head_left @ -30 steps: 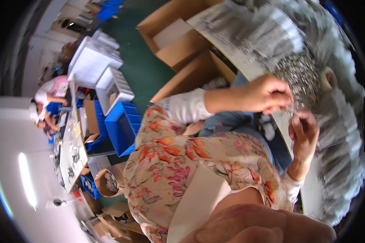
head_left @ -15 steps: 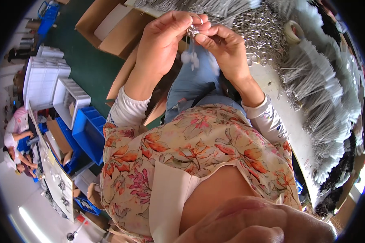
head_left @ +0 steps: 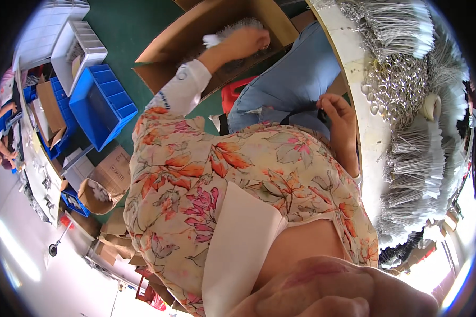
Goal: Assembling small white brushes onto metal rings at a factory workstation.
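My left hand point(head_left: 248, 42) is over an open cardboard box point(head_left: 169, 39), its fingers closed on a small metal ring with a bunch of thin wire brushes. White brush tips point(head_left: 212, 40) show beside my wrist; most of the bunch is hidden by the hand. More wispy, pale brushes point(head_left: 243, 25) lie inside the box behind the hand. By my jeans, near the table edge, my right hand point(head_left: 339, 113) has its fingertips pinched together. What is between them, if anything, is too small to make out.
To my right, a white table point(head_left: 354, 68) holds a heap of metal rings point(head_left: 396, 84), fanned wire brushes point(head_left: 415, 164) and a tape roll point(head_left: 431, 106). On the left are a blue bin point(head_left: 103, 105) and a white crate point(head_left: 82, 55). People work at a far-left bench.
My hands have parted. The left has moved over the cardboard box with the bunch; the right has dropped back toward my lap. My view has turned, bringing the box nearer the middle.
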